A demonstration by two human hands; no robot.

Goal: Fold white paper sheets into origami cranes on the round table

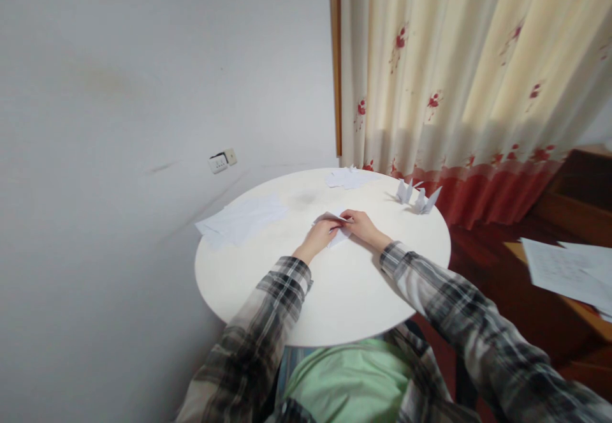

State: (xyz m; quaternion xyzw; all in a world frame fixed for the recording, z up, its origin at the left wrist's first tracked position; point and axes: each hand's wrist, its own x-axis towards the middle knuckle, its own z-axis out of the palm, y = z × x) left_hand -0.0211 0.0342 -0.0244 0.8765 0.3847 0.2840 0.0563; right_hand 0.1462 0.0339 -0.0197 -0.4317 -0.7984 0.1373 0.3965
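Left hand [324, 237] and right hand [359, 224] both clamped on folded paper [329, 216], over round table [335, 295] (two paper figures [404, 192] standing right).

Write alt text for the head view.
A person's left hand and right hand hold a partly folded white paper at a round white table. Loose white sheets lie toward the table's left edge, more papers lie near its far edge, and folded paper figures stand at far right, before a floral curtain.
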